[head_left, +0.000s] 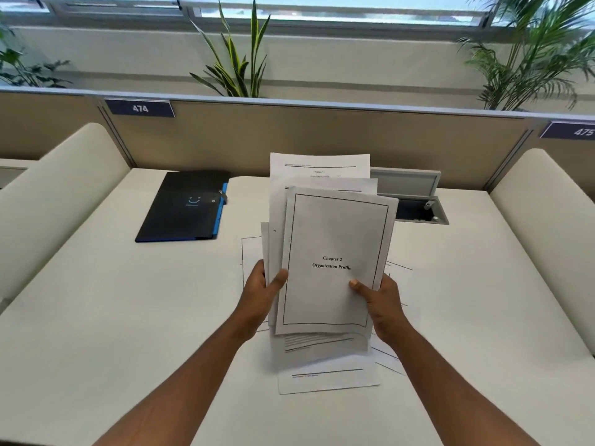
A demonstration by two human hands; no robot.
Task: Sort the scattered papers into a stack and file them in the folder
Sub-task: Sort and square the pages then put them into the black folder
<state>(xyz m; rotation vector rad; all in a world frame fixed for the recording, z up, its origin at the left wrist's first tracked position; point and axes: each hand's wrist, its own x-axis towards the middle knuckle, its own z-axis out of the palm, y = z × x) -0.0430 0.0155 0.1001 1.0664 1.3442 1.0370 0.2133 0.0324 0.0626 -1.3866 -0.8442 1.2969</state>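
White paper stack (335, 252) pinched between left hand (260, 294) and right hand (381, 300), black folder (185, 207) apart

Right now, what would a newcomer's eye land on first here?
Both hands, left hand and right hand, hold an uneven sheaf of papers mid-desk, with a "Chapter 2 Organization Profile" page on top. A closed black folder lies far left; more loose sheets lie underneath.

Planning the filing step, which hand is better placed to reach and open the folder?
Probably the left hand: the black folder lies closed on the desk's far left, while the right hand can keep gripping the papers.
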